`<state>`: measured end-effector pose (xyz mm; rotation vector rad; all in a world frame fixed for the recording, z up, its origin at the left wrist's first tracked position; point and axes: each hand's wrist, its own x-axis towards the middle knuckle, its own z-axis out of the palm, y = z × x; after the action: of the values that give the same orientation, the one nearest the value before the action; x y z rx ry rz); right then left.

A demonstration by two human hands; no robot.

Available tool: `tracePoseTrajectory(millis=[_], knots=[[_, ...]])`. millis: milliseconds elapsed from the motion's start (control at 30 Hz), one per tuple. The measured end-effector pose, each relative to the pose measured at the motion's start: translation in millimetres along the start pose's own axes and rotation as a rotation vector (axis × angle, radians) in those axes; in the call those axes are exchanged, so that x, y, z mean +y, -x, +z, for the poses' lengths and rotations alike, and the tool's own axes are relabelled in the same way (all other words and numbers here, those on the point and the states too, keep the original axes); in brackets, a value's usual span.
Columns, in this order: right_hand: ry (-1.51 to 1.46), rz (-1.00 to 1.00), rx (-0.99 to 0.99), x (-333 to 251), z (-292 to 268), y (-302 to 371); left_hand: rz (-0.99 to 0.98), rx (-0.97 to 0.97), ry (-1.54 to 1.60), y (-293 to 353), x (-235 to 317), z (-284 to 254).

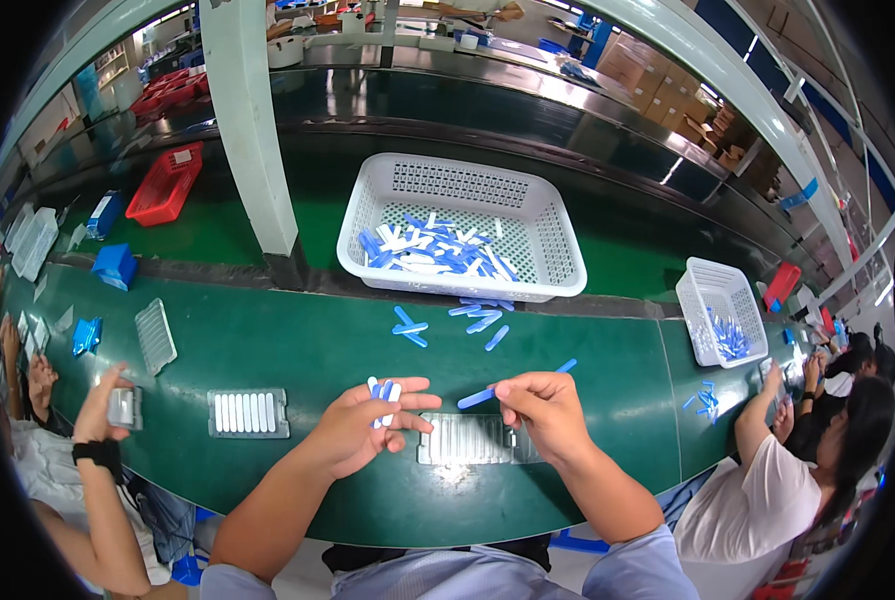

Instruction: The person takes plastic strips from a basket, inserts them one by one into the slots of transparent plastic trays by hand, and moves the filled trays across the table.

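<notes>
My left hand [352,430] holds several small flat sticks with rounded ends [384,392], blue and white, between thumb and fingers; its other fingers are spread. My right hand [544,408] pinches a blue stick [476,399] that points left. Another blue end [567,366] shows past the right knuckles; whether it is held or lies on the table I cannot tell. Below and between the hands lies a clear slotted plastic tray [457,452], partly hidden by the right hand. Farther left, a similar tray [281,425] bears a row of white sticks.
A large white basket [557,284] of blue and white sticks stands ahead, with loose sticks [410,327] before it. At right is a smaller basket [697,327]. A post [249,140] rises at left beyond an empty tray [156,337]. Co-workers' hands [97,410] work on both sides.
</notes>
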<state>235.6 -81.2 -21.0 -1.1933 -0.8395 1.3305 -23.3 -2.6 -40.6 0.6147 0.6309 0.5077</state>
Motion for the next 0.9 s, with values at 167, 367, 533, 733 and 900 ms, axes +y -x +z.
tracePoseTrajectory(millis=[167, 367, 533, 733, 900], knots=[[0.202, -0.006, 0.011, 2.3, 7.5, 4.3, 0.012, 0.021, 0.07, -1.5, -1.7, -5.9], [1.02, -0.727, -0.255, 23.2, 17.6, 19.4, 0.026, -0.04, 0.044, -6.1, -5.3, -14.2], [0.392, 0.135, -0.419, 1.6, 8.3, -15.5, -0.058, -0.072, -0.043, 0.4, 1.2, -3.2], [1.132, -0.347, -0.551, 5.1, 20.1, -31.4, -0.087, -0.184, -0.05, -0.2, 1.2, -7.1], [0.944, -0.225, -0.512, -0.4, 13.4, -33.0, -0.052, -0.231, -0.049, 3.2, -0.5, -9.5]])
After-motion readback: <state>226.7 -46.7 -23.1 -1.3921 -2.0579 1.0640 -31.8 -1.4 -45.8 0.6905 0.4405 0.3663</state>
